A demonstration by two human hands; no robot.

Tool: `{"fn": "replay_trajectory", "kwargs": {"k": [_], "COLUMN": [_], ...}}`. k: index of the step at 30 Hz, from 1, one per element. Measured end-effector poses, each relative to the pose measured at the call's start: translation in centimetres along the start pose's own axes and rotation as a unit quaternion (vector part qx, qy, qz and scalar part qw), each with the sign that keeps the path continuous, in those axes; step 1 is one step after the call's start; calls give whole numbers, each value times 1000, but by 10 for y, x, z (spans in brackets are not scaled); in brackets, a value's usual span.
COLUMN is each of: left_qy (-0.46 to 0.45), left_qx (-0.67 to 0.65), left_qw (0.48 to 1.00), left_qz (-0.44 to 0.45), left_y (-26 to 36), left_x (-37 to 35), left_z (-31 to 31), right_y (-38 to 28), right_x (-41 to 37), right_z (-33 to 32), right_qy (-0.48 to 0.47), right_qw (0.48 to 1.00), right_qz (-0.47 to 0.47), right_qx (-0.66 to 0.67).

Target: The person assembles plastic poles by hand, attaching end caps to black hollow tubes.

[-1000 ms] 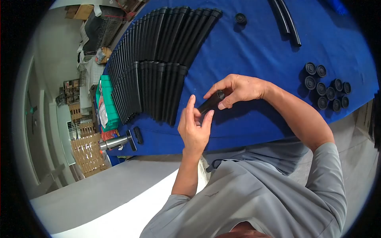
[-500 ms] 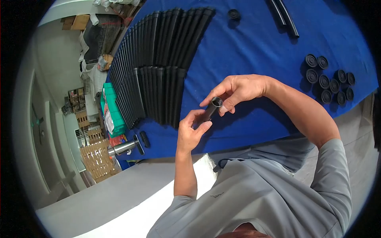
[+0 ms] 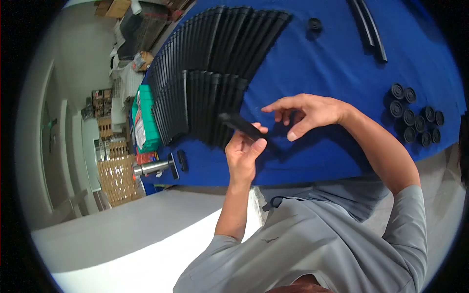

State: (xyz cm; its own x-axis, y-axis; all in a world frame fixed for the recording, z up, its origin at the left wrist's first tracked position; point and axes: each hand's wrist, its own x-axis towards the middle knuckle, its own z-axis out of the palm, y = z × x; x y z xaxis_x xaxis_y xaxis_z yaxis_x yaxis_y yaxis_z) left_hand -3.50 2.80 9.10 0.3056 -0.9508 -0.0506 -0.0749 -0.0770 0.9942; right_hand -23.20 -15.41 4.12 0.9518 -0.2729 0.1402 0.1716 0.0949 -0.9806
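Note:
A short black tube [image 3: 243, 127], blurred by motion, is gripped between the thumb and fingers of my left hand [image 3: 242, 155]. It slants with its far end up and to the left, over the front rows of black tubes [image 3: 210, 105]. My right hand [image 3: 312, 115] hovers to the right of the held tube, apart from it. Its thumb and fingers are spread with nothing between them.
Long rows of black tubes [image 3: 220, 39] fan across the blue cloth [image 3: 342, 161]. Several round black caps [image 3: 408, 116] lie at right, one cap [image 3: 315, 24] at the back near two curved tubes [image 3: 369, 29]. A green bin [image 3: 150, 117] and a metal cylinder [image 3: 151, 167] stand at left.
My right hand has let go of the tube and moved right. My left hand has tipped the tube's upper end over to the left. The view has shifted slightly.

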Motion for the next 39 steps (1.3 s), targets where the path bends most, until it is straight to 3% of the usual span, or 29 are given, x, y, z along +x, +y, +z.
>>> {"fn": "replay_trajectory", "kwargs": {"k": [3, 4, 5, 7, 9, 11, 12, 13, 14, 17, 22, 23, 26, 30, 33, 39], "left_qy": [32, 40, 52, 60, -18, -29, 1, 31, 24, 49, 14, 33, -4, -68, -124, -145], "left_qx": [-247, -293, -329, -299, -171, 56, 215, 365, 431, 511, 451, 458, 367, 333, 269, 313], "left_qw": [968, 953, 937, 931, 951, 985, 976, 926, 879, 799, 868, 865, 923, 940, 954, 937], "left_qz": [-35, -72, -105, -201, -256, -162, -37, 89, 205, 314, 209, 201, 117, 38, 51, 58], "left_y": [7, 2, -8, -10, -16, -20, -19, -18, -16, -5, -26, -24, -7, 10, 7, 15], "left_x": [-1, -3, -6, -5, -7, -10, -15, -19, -13, 11, 23, 23, 16, 5, 8, 10], "left_z": [15, 13, 12, 16, 2, 1, 12, 17, 13, 28, 13, 12, 12, 5, -7, -11], "right_y": [-1, -18, -15, -7, -3, -2, -8, -6, -4, -5, 0, -2, -13, -12, -6, -4], "right_x": [1, -3, -1, -1, -3, -3, -4, -3, -2, -1, -3, -5, -8, -8, -6, -6], "right_z": [4, 3, 3, 0, -2, -7, -9, -8, -8, -7, 0, -1, -2, -3, -2, -2], "right_qy": [-29, -29, -29, -23, -10, -5, -5, 0, 5, 2, -67, -78, -95, -87, -93, -90], "right_qw": [999, 993, 993, 992, 988, 987, 989, 989, 989, 988, 993, 990, 982, 984, 983, 982], "right_qz": [8, 75, 76, 82, 94, 107, 114, 121, 127, 143, 30, 38, 41, 37, 11, 19], "right_qx": [32, 87, 90, 95, 119, 122, 95, 83, 71, 52, 98, 113, 158, 152, 157, 165]}}
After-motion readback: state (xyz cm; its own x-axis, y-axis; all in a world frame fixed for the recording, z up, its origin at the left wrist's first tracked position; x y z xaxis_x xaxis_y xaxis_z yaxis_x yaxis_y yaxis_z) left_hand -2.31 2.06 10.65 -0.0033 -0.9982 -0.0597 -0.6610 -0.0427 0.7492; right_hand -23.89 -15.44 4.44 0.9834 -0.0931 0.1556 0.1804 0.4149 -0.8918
